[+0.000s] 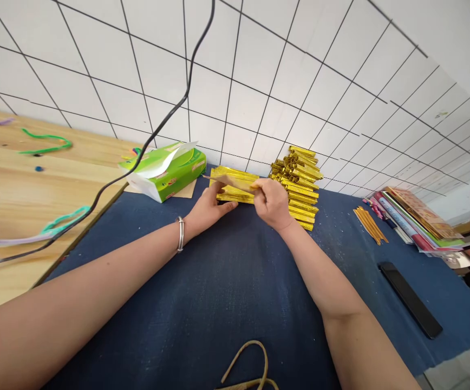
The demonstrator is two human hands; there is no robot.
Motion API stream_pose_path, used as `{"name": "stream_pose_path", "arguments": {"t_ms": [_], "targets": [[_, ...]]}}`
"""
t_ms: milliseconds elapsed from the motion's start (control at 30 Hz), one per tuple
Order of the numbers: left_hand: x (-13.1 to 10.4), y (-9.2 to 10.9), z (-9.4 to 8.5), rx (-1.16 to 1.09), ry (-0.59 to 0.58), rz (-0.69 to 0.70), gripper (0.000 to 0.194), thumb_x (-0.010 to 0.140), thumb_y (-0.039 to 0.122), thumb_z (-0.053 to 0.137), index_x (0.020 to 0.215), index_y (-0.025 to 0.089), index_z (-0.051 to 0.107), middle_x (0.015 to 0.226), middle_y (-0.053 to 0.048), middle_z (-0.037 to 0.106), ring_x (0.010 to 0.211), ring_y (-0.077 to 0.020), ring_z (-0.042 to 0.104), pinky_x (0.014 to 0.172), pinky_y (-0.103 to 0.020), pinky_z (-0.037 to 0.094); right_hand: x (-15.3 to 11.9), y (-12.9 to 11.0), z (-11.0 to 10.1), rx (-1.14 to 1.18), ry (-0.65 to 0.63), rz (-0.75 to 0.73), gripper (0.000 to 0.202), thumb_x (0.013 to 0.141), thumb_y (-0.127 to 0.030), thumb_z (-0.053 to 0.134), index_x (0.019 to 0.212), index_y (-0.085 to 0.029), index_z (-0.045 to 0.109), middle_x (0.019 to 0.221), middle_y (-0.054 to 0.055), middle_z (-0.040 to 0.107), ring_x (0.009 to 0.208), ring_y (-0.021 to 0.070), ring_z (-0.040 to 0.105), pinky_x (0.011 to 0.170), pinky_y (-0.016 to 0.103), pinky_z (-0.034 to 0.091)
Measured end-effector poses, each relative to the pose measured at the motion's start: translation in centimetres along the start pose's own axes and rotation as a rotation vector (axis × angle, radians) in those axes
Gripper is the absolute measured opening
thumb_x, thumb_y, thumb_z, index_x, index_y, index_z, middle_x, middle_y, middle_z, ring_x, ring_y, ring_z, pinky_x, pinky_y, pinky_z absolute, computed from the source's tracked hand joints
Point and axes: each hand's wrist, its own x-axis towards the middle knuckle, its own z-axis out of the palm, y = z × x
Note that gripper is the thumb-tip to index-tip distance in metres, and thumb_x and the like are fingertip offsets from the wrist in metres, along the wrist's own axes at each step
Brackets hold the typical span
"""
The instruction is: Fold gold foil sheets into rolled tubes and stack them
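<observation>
My right hand (273,203) is closed, its thumb and fingers pinching one end of a thin tan-backed paper sheet (235,182). The sheet tilts up over a stack of gold foil paper (241,198) near the wall. At the stack's left end my left hand (208,208) has its thumb stretched out and apart from the bent fingers. Those fingers touch the stack under the sheet's left part; their tips are partly hidden. Just right of my right hand lies a pile of rolled gold foil tubes (302,181), partly covered by that hand.
A green tissue box (182,170) stands left of the stack on the dark blue cloth (202,303). A black cable (188,81) hangs across the left. Brown sticks (370,225), books (417,219) and a black phone (410,299) lie right. A tan strip (265,360) curls in front.
</observation>
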Motion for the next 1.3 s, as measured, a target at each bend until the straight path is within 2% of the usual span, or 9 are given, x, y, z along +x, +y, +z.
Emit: {"name": "stream_pose_path", "arguments": {"t_ms": [133, 267, 400, 667, 733, 867, 967, 1167, 1300], "targets": [[-0.2, 0.5, -0.1, -0.34, -0.1, 0.015, 0.042, 0.069, 0.027, 0.063, 0.11, 0.02, 0.053, 0.107, -0.006, 0.06, 0.093, -0.0166, 0.057, 0.08, -0.029, 0.047, 0.5, -0.1, -0.6, 0.23, 0.077, 0.2, 0.026, 0.088, -0.029, 0.03, 0.107, -0.021, 0.046, 0.089, 0.002, 0.057, 0.078, 0.0159, 0.055, 0.072, 0.029, 0.043], [-0.2, 0.3, -0.5, -0.521, -0.019, -0.155, 0.026, 0.073, 0.03, 0.057, 0.095, 0.016, 0.059, 0.093, -0.005, 0.063, 0.073, -0.0134, 0.058, 0.066, -0.026, 0.048, 0.1, 1.3, 1.8, 0.391, -0.173, 0.21, 0.028, 0.089, -0.036, 0.03, 0.094, -0.019, 0.051, 0.085, 0.001, 0.059, 0.076, 0.0149, 0.056, 0.066, 0.025, 0.044], [-0.1, 0.3, -0.7, -0.498, -0.027, -0.214, 0.034, 0.077, 0.04, 0.055, 0.1, 0.016, 0.059, 0.091, -0.006, 0.063, 0.07, -0.012, 0.058, 0.059, -0.022, 0.045, -0.8, 2.2, 4.0, 0.053, -0.462, 0.119, 0.022, 0.085, -0.04, 0.044, 0.088, -0.024, 0.059, 0.084, -0.001, 0.064, 0.077, 0.0177, 0.057, 0.066, 0.026, 0.041], [-0.6, 0.7, -0.7, -0.238, 0.031, -0.096, 0.03, 0.082, 0.044, 0.05, 0.087, 0.017, 0.062, 0.056, 0.001, 0.05, 0.044, -0.0072, 0.038, 0.043, -0.019, 0.028, -1.4, 1.4, 4.2, -0.163, -0.485, 0.017, 0.028, 0.09, -0.044, 0.036, 0.102, -0.028, 0.056, 0.097, 0.0, 0.065, 0.083, 0.0187, 0.059, 0.067, 0.028, 0.04], [-0.4, 0.8, -1.5, -0.138, -0.045, -0.069, 0.031, 0.083, 0.044, 0.047, 0.082, 0.018, 0.063, 0.053, 0.002, 0.048, 0.041, -0.0074, 0.034, 0.041, -0.02, 0.024, -1.5, 1.1, 4.2, -0.204, -0.476, -0.017, 0.028, 0.09, -0.044, 0.037, 0.102, -0.026, 0.055, 0.098, 0.001, 0.065, 0.084, 0.0184, 0.058, 0.067, 0.028, 0.039], [0.7, 0.8, -3.7, 0.283, -0.557, -0.044, 0.02, 0.072, 0.041, 0.061, 0.074, 0.022, 0.066, 0.06, 0.001, 0.056, 0.051, -0.0115, 0.047, 0.046, -0.02, 0.031, -1.6, 1.1, 4.2, -0.241, -0.46, -0.068, 0.03, 0.091, -0.045, 0.036, 0.104, -0.025, 0.054, 0.101, 0.002, 0.064, 0.087, 0.019, 0.058, 0.066, 0.029, 0.038], [1.2, 1.2, -4.5, 0.533, -0.766, -0.014, 0.018, 0.064, 0.033, 0.067, 0.081, 0.026, 0.067, 0.062, 0.002, 0.059, 0.053, -0.0139, 0.051, 0.049, -0.021, 0.032, -1.7, 1.2, 4.2, -0.234, -0.45, -0.086, 0.033, 0.091, -0.047, 0.037, 0.108, -0.025, 0.054, 0.103, 0.003, 0.064, 0.089, 0.0194, 0.058, 0.066, 0.029, 0.038], [-0.2, 2.2, -2.7, 0.625, -0.646, 0.335, 0.02, 0.07, 0.028, 0.062, 0.089, 0.026, 0.066, 0.09, -0.004, 0.061, 0.084, -0.0206, 0.057, 0.077, -0.027, 0.041, -2.1, 1.4, 4.6, -0.215, -0.404, -0.1, 0.034, 0.092, -0.045, 0.036, 0.111, -0.024, 0.055, 0.103, 0.005, 0.063, 0.09, 0.0195, 0.056, 0.072, 0.029, 0.038], [-1.7, 1.9, -1.4, 0.78, -0.712, 0.475, 0.029, 0.08, 0.029, 0.052, 0.107, 0.02, 0.058, 0.11, -0.008, 0.056, 0.103, -0.023, 0.051, 0.094, -0.034, 0.037, -2.1, 1.5, 4.4, -0.207, -0.315, -0.166, 0.031, 0.092, -0.035, 0.038, 0.11, -0.018, 0.057, 0.101, 0.009, 0.061, 0.098, 0.0216, 0.052, 0.083, 0.033, 0.037]]}}
